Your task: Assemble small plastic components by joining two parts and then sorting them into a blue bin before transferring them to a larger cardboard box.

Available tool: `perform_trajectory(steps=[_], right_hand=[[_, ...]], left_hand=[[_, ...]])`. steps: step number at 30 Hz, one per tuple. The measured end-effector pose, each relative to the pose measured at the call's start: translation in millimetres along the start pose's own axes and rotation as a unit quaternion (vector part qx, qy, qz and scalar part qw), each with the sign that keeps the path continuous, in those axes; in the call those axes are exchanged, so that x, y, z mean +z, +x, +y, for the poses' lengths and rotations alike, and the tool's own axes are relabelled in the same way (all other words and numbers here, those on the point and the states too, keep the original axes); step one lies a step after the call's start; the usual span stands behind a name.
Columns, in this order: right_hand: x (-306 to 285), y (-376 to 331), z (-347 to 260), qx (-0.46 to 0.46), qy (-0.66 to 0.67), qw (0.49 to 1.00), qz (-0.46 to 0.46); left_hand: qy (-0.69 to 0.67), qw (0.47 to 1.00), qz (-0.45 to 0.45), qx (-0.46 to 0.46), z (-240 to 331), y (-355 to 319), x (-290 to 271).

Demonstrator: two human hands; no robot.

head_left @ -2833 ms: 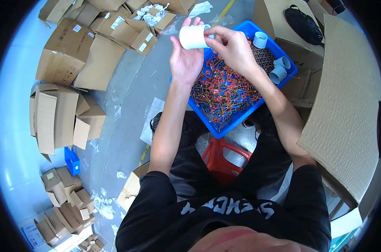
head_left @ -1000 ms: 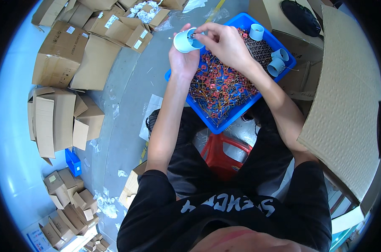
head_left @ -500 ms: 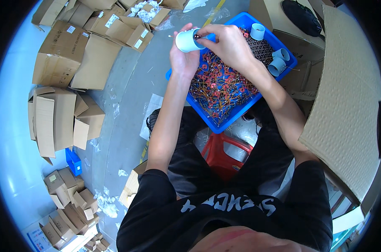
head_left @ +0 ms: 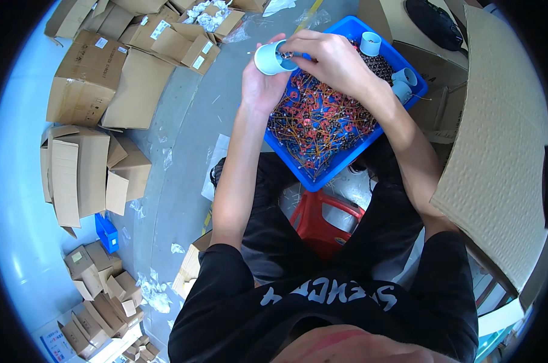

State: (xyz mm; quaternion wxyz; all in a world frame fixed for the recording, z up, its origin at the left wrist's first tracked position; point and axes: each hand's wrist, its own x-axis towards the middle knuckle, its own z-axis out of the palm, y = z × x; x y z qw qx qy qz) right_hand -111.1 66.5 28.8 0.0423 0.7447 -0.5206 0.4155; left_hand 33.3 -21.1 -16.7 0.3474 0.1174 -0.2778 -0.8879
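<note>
A pale blue cup point(head_left: 267, 59) lies tilted in my left hand point(head_left: 260, 89), its mouth facing right, with the fingers wrapped around it. At that mouth, my right hand point(head_left: 331, 57) pinches small dark round parts point(head_left: 286, 55); their exact kind is too small to tell. Both hands are over the far left corner of a blue plastic bin point(head_left: 340, 176). Thin orange-wired pieces with red discs point(head_left: 316, 124) fill much of the bin, and dark beadlike parts point(head_left: 377, 66) lie toward its far right. My right fingers partly hide the cup's rim.
One pale blue cup point(head_left: 371, 45) stands at the bin's far right, with two more cups point(head_left: 404, 77) tipped near its right edge. A large cardboard flap point(head_left: 498, 145) rises on my right. Cardboard boxes point(head_left: 86, 78) line the left, and a red stool point(head_left: 322, 224) is below.
The cup in my left hand has turned slightly, showing more of its inside. My right hand has shifted a little at its mouth, still pinching the dark parts.
</note>
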Motion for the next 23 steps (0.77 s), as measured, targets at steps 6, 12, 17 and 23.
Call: perform_trajectory(steps=[6,12,17,23], right_hand=[[3.3,0.1,2.8,0.004,0.051,0.999,0.013],[5.4,-1.2,-1.4,0.017,0.01,1.0,0.005],[8.0,-2.1,-3.6,0.014,0.026,1.0,0.004],[12.1,-2.0,-7.8,0.034,-0.002,0.999,-0.035]], left_hand=[[-0.01,1.0,-0.007,-0.012,-3.5,-0.2,1.1],[-0.042,0.999,-0.016,-0.028,-2.1,-2.7,0.8],[-0.037,0.996,-0.067,-0.035,-1.3,0.4,-14.9],[-0.026,0.998,-0.046,-0.017,-4.7,-0.9,-21.8]])
